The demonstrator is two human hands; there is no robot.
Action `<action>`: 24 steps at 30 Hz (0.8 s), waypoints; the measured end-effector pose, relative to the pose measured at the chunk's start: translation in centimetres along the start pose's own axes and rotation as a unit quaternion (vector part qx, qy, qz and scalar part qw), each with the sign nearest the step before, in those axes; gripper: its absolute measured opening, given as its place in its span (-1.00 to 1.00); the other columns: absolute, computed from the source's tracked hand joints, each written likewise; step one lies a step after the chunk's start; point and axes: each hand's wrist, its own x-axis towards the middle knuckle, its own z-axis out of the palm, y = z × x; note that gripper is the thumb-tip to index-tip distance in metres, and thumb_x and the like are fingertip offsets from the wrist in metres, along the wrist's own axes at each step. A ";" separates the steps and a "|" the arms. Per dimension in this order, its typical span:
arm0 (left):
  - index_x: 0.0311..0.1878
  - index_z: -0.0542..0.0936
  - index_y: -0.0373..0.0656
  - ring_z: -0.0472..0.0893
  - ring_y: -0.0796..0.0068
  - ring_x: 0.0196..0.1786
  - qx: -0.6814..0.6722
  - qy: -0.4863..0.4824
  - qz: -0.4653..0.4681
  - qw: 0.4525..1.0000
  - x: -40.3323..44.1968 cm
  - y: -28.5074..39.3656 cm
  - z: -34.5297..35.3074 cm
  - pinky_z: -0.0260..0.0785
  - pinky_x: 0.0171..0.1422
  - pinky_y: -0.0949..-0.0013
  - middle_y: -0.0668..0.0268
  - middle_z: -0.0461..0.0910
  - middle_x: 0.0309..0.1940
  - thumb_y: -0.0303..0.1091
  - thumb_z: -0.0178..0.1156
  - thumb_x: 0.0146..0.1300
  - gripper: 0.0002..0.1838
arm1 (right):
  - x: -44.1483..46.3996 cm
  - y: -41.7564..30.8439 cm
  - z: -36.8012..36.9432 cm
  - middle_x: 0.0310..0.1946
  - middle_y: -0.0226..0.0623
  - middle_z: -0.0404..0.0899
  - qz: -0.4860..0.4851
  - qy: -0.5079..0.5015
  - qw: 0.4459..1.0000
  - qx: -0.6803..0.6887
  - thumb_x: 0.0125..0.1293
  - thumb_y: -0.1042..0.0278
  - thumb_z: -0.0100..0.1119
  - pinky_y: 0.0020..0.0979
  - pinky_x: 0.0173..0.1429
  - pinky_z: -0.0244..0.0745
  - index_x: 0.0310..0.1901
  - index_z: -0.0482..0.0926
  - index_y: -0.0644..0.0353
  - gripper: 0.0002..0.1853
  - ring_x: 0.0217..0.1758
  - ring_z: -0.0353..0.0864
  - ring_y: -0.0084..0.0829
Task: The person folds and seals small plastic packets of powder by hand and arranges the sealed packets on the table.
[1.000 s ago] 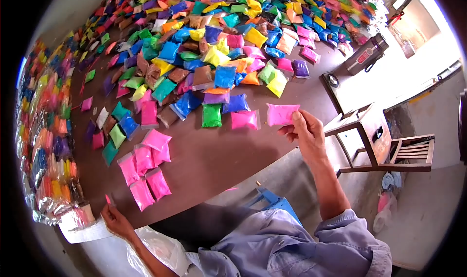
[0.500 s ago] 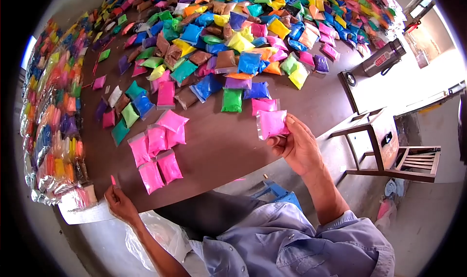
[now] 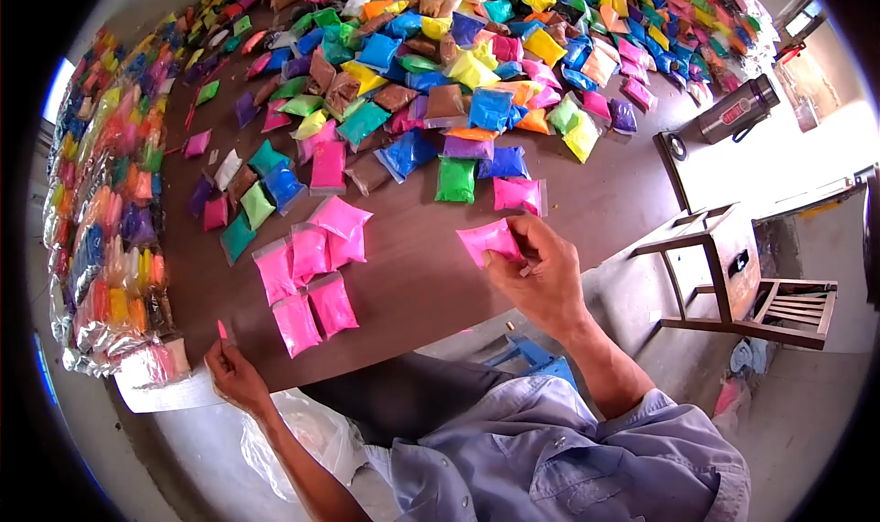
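Observation:
A small clear bag with pink filling (image 3: 483,241) is pinched between the thumb and fingers of my right hand (image 3: 541,270), just above the table. My left hand (image 3: 236,375) is closed at the table's near left edge, with a thin pink piece (image 3: 221,329) sticking up from its fingers; its kind cannot be made out. Between my hands lies a group of several pink bags (image 3: 310,252), some overlapping. Another pink bag (image 3: 519,196) rests beyond my right hand, beside a green bag (image 3: 456,180) and a blue bag (image 3: 503,163).
A large heap of colourful bags (image 3: 431,73) covers the far part of the brown table (image 3: 412,265). Clear packs of bags (image 3: 110,229) are stacked along the left. A dark flask (image 3: 738,109) stands at the right, near a wooden stool (image 3: 724,256). A plastic bag (image 3: 307,439) hangs below.
My right hand has moved slightly left and turned, bringing the pink bag lower and away from the other pink bag. My left hand stays closed, nearly in place. The view has shifted slightly.

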 end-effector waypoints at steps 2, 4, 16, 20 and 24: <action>-0.06 0.65 -0.26 0.71 0.34 -0.27 0.006 0.002 0.005 1.000 0.0 0.0 0.0 0.57 -0.16 0.32 0.18 0.71 -0.28 -0.38 0.19 0.48 -0.85 | 0.1 -0.4 -0.2 -0.33 -0.36 0.61 -0.032 0.001 0.998 -0.052 0.20 0.53 0.40 -0.52 -0.21 0.50 -0.04 0.61 0.34 -0.71 -0.31 0.57 -0.62; -0.07 0.65 -0.26 0.70 0.35 -0.27 -0.010 -0.002 -0.005 1.000 0.0 -0.3 0.1 0.56 -0.17 0.33 0.19 0.70 -0.29 -0.37 0.19 0.49 -0.84 | 0.1 -0.7 -0.3 -0.34 -0.31 0.60 -0.054 0.006 0.996 -0.067 0.16 0.54 0.39 -0.48 -0.21 0.51 -0.07 0.63 0.34 -0.72 -0.32 0.58 -0.57; -0.03 0.66 -0.27 0.71 0.30 -0.26 0.006 0.011 0.021 1.000 0.0 -0.2 0.1 0.56 -0.16 0.31 0.15 0.71 -0.24 -0.37 0.19 0.50 -0.83 | -0.1 -0.5 0.0 -0.27 -0.17 0.65 -0.191 0.042 0.972 -0.127 0.08 0.60 0.40 -0.34 -0.23 0.57 -0.12 0.69 0.27 -0.73 -0.31 0.66 -0.19; -0.02 0.66 -0.26 0.71 0.32 -0.26 -0.002 0.005 -0.001 1.000 0.0 -0.4 0.1 0.57 -0.16 0.31 0.17 0.72 -0.25 -0.36 0.20 0.49 -0.82 | -0.2 -0.6 0.4 -0.31 -0.22 0.63 -0.197 0.043 0.973 -0.109 0.10 0.58 0.39 -0.33 -0.25 0.57 -0.12 0.70 0.26 -0.74 -0.31 0.69 -0.28; -0.03 0.68 -0.24 0.72 0.35 -0.25 0.009 0.001 -0.019 1.000 0.1 0.3 -0.1 0.58 -0.13 0.32 0.21 0.72 -0.28 -0.36 0.22 0.48 -0.83 | -0.8 -1.0 0.1 -0.30 -0.40 0.63 0.102 -0.039 0.987 0.116 0.32 0.50 0.31 -0.49 -0.33 0.49 -0.04 0.65 0.36 -0.78 -0.35 0.62 -0.66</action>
